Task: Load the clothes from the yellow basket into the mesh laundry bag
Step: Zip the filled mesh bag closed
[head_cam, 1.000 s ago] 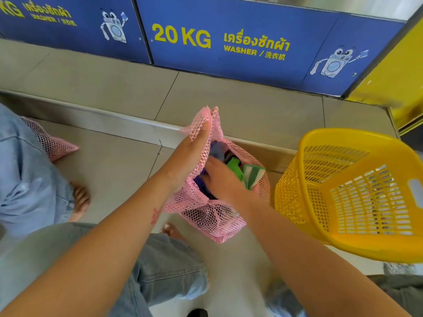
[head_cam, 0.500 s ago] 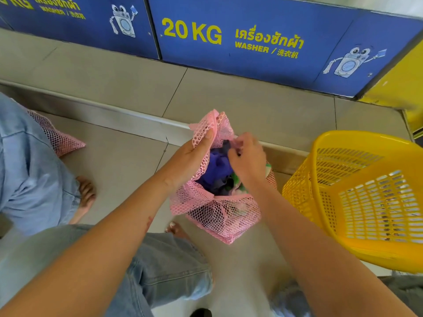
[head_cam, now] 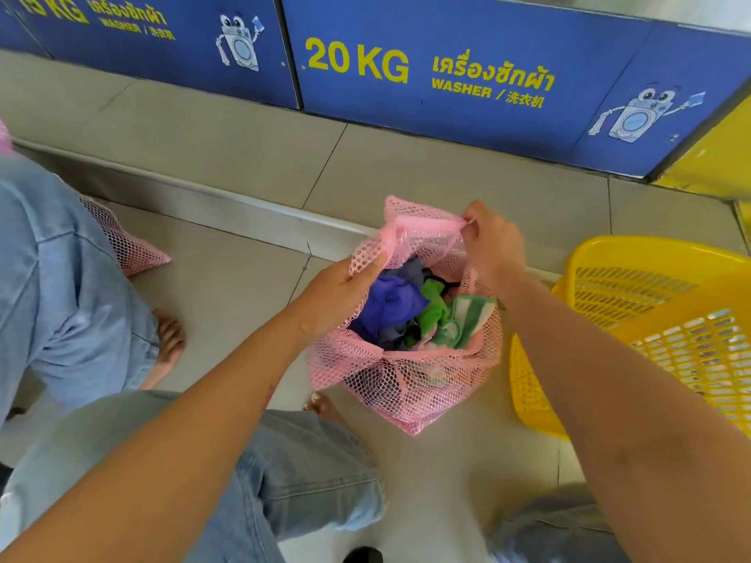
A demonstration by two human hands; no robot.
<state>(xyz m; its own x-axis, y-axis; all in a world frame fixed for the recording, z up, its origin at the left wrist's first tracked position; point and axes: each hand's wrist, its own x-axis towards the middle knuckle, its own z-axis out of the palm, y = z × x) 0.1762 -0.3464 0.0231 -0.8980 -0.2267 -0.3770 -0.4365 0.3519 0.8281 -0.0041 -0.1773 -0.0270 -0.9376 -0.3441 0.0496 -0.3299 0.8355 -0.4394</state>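
Note:
A pink mesh laundry bag stands on the tiled floor in the middle of the head view, its mouth held wide. Inside lie clothes: blue, purple, green and a green-striped piece. My left hand grips the bag's left rim. My right hand pinches the far right rim and pulls it up. The yellow basket lies tilted at the right, and no clothes show inside it.
Blue washer panels marked 20 KG run along the back above a raised tiled step. Another person in jeans stands at the left with a second pink mesh bag. My own knees fill the bottom.
My right hand has come out of the bag, where it was pushing clothes down, and now pinches the far rim. The bag's mouth has been spread wider.

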